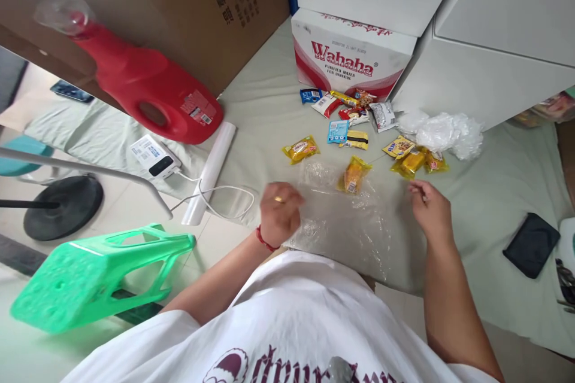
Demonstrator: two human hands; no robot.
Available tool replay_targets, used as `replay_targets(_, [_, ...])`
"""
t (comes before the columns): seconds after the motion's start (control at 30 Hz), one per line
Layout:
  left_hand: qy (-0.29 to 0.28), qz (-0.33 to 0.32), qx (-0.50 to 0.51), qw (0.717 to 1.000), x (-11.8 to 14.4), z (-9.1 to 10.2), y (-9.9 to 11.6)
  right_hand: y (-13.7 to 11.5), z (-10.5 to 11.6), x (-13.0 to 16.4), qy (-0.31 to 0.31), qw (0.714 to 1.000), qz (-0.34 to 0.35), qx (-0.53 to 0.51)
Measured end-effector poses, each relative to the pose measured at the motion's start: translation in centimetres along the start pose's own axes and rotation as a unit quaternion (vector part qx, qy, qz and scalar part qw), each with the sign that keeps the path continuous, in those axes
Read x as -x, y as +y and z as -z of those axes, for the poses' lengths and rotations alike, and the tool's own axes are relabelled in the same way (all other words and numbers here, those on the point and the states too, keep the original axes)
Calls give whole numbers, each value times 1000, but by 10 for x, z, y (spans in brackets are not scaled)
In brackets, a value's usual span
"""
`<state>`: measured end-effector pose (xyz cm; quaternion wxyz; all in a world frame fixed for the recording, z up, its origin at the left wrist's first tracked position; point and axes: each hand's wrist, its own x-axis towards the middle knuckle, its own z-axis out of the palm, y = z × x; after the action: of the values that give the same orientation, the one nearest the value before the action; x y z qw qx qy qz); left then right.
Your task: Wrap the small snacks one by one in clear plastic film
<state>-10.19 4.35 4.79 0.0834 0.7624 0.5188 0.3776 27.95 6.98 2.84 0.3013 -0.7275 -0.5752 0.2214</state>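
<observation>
Clear plastic bag crinkled, glossy; packet shiny yellow

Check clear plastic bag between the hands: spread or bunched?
Spread. The clear plastic bag lies largely flat, wrinkled, between left hand and right hand. Whether the yellow packet is inside: cannot tell.

Behind the bag lie snack packets — then the carton.
</observation>
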Motion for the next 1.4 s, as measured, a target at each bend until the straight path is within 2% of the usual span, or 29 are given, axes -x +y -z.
replay_targets(0.07, [-137,-66,27,988,1,-9,8,-2,2,-27,-17,987,124,103])
replay_targets(0.1, [-174,-72,23,982,0,-18,10,-8,-1,-39,-46,972,191,127])
replay_targets(0.2, [-203,-43,-29,978,-5,-47,6,-38,-24,-68,-149,911,353,152])
replay_targets(0.3, [-240,-25,-84,967,-6,-65,-4,-67,-48,-82,-224,856,419,204])
replay_targets(0.37, [-263,-33,-103,959,-3,-69,-9,-73,-55,-85,-237,845,413,243])
replay_targets(0.47, [-272,-44,-117,954,2,-67,-12,-59,-45,-79,-198,869,366,268])
replay_targets(0.6, [-283,-51,-115,951,0,-69,-10,-23,-8,-50,-124,912,298,255])
replay_targets(0.7, [-284,-42,-110,951,-10,-75,-8,3,25,-20,-40,941,235,240])
replay_targets(0.8, [-277,-27,-108,954,-22,-82,-6,22,56,5,62,969,111,211])
replay_targets(0.87, [-274,-20,-108,956,-28,-87,-4,26,70,19,157,981,-13,114])
replay_targets(0.9, [-273,-18,-109,956,-29,-89,-3,24,73,25,204,976,-72,23])
replay_targets(0.93, [-274,-16,-108,955,-30,-91,-2,19,74,32,234,961,-121,-86])
replay_targets(0.97, [-276,-15,-108,955,-31,-92,-1,10,72,38,240,938,-153,-197])
replay_targets(1.0, [-278,-15,-106,955,-31,-92,0,0,67,44,217,916,-171,-290])
replay_targets(1.07, [-282,-19,-99,954,-30,-91,0,-27,49,53,105,897,-186,-387])
replay_targets(1.17, [-277,-42,-83,956,-30,-83,-6,-65,9,54,-97,911,-163,-365])
replay_targets(1.23, [-264,-59,-83,959,-30,-75,-14,-80,-18,44,-199,935,-96,-278])
replay_targets(1.27, [-260,-61,-88,960,-29,-71,-20,-84,-29,38,-225,951,-55,-204])
replay_targets(1.33, [-259,-53,-103,959,-27,-64,-31,-88,-42,26,-221,975,19,-17])
replay_targets(1.4, [-269,-42,-117,955,-23,-59,-40,-88,-44,20,-168,973,70,143])
